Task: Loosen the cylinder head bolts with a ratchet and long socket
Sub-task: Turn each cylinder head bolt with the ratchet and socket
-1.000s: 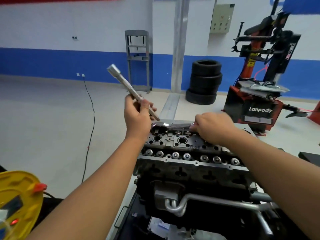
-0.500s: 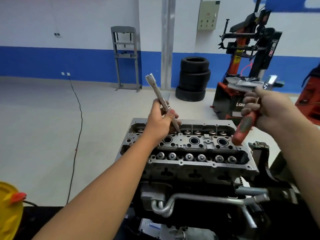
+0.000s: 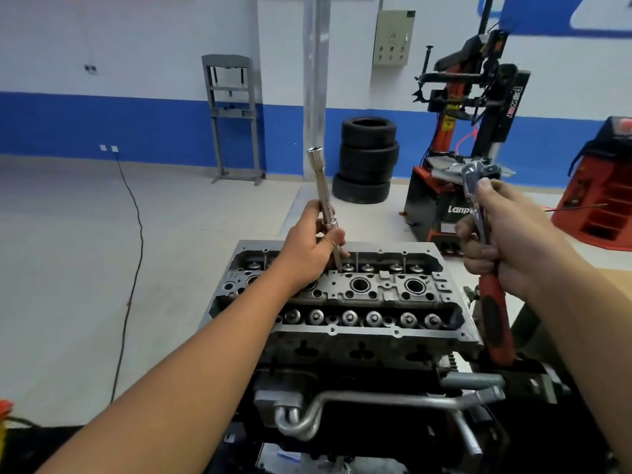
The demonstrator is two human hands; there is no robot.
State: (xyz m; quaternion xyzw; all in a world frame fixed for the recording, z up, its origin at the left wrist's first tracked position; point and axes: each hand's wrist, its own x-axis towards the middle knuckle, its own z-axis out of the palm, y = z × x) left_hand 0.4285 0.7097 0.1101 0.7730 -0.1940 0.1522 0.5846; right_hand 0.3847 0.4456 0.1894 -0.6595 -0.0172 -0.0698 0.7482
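Observation:
The grey cylinder head [image 3: 372,292] sits in front of me on the engine, with round plug wells in its middle and rows of valve tops. My left hand [image 3: 309,249] grips a long silver socket [image 3: 321,188] near its lower end, holding it almost upright over the head's far left part, its open end up. My right hand [image 3: 513,241] holds the ratchet [image 3: 492,316] to the right of the head, chrome head up, red-and-black handle pointing down past the head's right edge.
A stack of tyres [image 3: 367,160] and a red tyre changer [image 3: 468,138] stand behind the engine. A grey press frame [image 3: 232,118] stands by the blue wall. A black cable [image 3: 133,234] runs across the floor at left. Metal pipes [image 3: 376,401] cross the engine's front.
My right hand lifted the ratchet off the cylinder head and raised it at the right. My left hand swung the long socket from tilted left to nearly upright.

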